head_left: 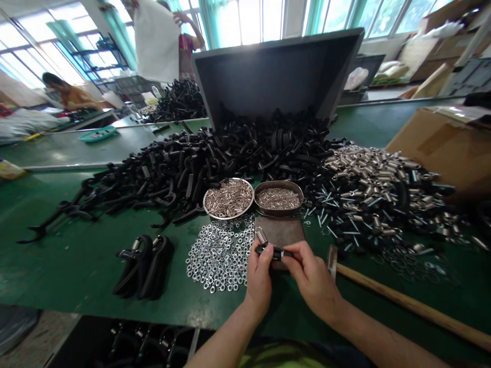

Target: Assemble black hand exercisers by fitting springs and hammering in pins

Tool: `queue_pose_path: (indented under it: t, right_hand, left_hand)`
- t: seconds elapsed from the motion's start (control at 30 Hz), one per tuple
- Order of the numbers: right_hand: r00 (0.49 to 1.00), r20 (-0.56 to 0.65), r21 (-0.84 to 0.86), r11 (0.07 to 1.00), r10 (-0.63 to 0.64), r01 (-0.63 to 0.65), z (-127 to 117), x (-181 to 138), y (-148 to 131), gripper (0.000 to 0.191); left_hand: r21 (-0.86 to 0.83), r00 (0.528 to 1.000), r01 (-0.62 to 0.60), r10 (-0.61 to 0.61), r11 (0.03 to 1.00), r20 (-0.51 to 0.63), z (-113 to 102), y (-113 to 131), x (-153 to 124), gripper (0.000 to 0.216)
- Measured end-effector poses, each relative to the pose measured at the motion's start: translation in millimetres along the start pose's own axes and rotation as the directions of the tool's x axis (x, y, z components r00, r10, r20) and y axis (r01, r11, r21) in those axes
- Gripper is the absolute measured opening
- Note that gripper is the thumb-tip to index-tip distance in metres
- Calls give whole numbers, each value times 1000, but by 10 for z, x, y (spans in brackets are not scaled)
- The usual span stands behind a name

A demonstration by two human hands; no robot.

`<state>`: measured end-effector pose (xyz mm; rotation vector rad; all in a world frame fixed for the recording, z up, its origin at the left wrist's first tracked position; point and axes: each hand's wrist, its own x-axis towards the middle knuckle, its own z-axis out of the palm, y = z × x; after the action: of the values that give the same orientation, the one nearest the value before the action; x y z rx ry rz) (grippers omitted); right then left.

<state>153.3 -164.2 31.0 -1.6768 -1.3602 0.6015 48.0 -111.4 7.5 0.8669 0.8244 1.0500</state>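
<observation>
My left hand (pixel 260 278) is closed around one end of a small black part (pixel 275 253), its thumb lying along the top. A metal coil spring (pixel 261 235) stands up at that end. My right hand (pixel 315 278) pinches the part's other end, where a pale metallic piece shows between the fingertips. Both hands are over the near edge of a flat metal block (pixel 282 230). Left of them spreads a patch of small silver ring-shaped pieces (pixel 218 260). A hammer (pixel 383 286) with a wooden handle lies just right of my right hand.
Beyond the block stand a round dish (pixel 204 204) and an oval tin (pixel 302 198) of small metal pieces. Black parts (pixel 184 174) heap before a tipped grey bin (pixel 276 76). Springs (pixel 368 166) and bolts pile rightward, near a cardboard box (pixel 445 143). Assembled black pieces (pixel 143 268) lie left.
</observation>
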Motion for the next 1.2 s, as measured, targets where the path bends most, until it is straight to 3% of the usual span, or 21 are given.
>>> queue_pose_path:
  t: [0.13, 0.23, 0.3, 0.37, 0.43, 0.5, 0.53, 0.6, 0.67, 0.7, 0.77, 0.83, 0.87, 0.9, 0.97, 1.03, 1.13, 1.2]
  right_hand:
    - [971, 127, 81, 974, 200, -212, -34, 53, -122, 26]
    - [929, 260, 107, 948, 263, -299, -73, 100, -144, 47]
    - [947, 251, 34, 976, 202, -217, -92, 108, -120, 52]
    - [990, 139, -75, 997, -11, 22, -96, 94, -76, 40]
    - [954, 59, -168, 939, -295, 301, -81, 70, -31, 27]
    - [907, 36, -178, 890, -420, 419, -57, 50, -6, 23]
    - [928, 37, -145, 917, -371, 372, -48, 45, -6, 23]
    - [987, 113, -16, 993, -118, 120, -47, 46, -27, 31]
    - [963, 257, 79, 991, 82, -106, -66, 56, -54, 39]
    - [955, 282, 85, 989, 92, -120, -77, 61, -61, 38]
    - [981, 190, 27, 999, -51, 46, -91, 67, -58, 35]
    - [969, 29, -68, 966, -246, 248, -86, 67, -40, 30]
    - [961, -13, -85, 958, -275, 273, -78, 66, -32, 25]
    - [972, -7, -63, 970, -235, 234, -71, 66, -28, 23]
    - [993, 111, 23, 999, -33, 30, -65, 69, -35, 31]
    - [978, 198, 33, 997, 67, -75, -72, 74, -53, 31]
    - [983, 64, -82, 980, -175, 180, -84, 78, -62, 27]
    - [976, 35, -91, 972, -213, 216, -86, 80, -55, 25]
  left_hand:
    - [73, 999, -6, 9, 997, -48, -48, -43, -16, 20]
    - [116, 998, -22, 28, 993, -53, -58, -40, -25, 24]
    - [81, 999, 0, 3, 997, -34, -46, -18, -20, 25]
    - [23, 1000, 11, -10, 1000, -29, -31, 8, -8, 24]
    - [-10, 998, -10, 9, 1000, -60, -23, 26, 0, 22]
    - [4, 997, -20, 20, 1000, -72, -23, 37, -2, 21]
    - [26, 998, -20, 22, 999, -64, -24, 42, -7, 21]
    - [71, 999, -20, 23, 997, -36, -24, 60, -15, 24]
    - [76, 1000, -10, 12, 997, -28, -20, 84, -14, 26]
    - [64, 999, -3, 6, 998, -38, -18, 96, -10, 25]
    - [43, 998, 1, 2, 999, -65, -17, 111, 0, 23]
    - [56, 996, -16, 21, 998, -91, -21, 108, 2, 21]
    - [74, 995, -25, 32, 997, -91, -25, 102, -1, 21]
    - [96, 996, -30, 38, 995, -83, -30, 95, -5, 22]
    - [135, 998, -21, 30, 991, -59, -39, 88, -8, 24]
    - [136, 999, -6, 13, 991, -46, -46, 93, 1, 23]
    - [68, 998, -8, 12, 998, -61, -49, 105, 31, 21]
    - [71, 998, -16, 21, 997, -57, -51, 104, 44, 19]
